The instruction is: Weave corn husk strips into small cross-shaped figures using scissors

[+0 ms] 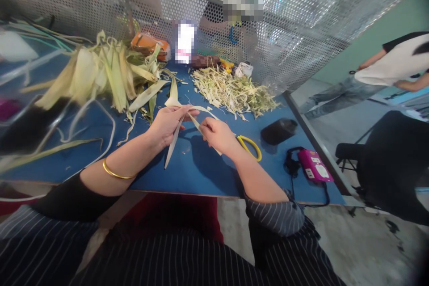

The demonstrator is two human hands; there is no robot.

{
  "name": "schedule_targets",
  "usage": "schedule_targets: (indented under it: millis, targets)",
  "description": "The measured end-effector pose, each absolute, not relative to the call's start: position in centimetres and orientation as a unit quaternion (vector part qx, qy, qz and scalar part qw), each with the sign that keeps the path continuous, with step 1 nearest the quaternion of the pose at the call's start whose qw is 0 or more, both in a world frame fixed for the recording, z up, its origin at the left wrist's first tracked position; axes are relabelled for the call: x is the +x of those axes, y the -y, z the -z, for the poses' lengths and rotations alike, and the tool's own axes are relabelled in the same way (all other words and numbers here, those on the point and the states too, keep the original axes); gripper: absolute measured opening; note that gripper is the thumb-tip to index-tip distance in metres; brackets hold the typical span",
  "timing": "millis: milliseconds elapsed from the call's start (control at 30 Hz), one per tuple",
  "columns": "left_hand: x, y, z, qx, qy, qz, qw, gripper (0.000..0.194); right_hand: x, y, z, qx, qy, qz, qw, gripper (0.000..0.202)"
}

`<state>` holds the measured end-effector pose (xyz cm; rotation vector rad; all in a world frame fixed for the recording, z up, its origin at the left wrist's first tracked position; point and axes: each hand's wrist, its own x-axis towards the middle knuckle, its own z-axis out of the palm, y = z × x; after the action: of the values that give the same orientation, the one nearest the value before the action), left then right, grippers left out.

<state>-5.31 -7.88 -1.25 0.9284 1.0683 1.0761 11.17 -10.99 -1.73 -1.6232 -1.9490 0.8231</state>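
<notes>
On the blue table [187, 178], near the middle: flat, tapering husk strips [172, 147].
Far left, broad papery husks [114, 76] heap up; the left hand [167, 124] pinches the strips, the right hand [218, 135] clamps a narrow length; curly shreds [233, 94] lie beyond, then a smooth dark cylinder [279, 131] at right.

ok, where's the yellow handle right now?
Head view, right of centre: the yellow handle lies on the blue table, just right of the right hand, between it and the black cylinder.
</notes>
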Motion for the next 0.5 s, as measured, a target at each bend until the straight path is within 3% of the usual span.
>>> schedule_targets:
  millis: [233,500]
  targets:
    - [-5.66,7.86,1.15,0.458,-0.474,-0.467,0.589,0.027,11.03,11.17,1.21,-0.587,0.75,-0.223,0.207,0.012]
    - [-5.68,7.68,0.67,0.367,-0.399,-0.413,0.732,0.017,11.0,11.26,0.99,-0.605,0.77,-0.127,0.155,0.015]
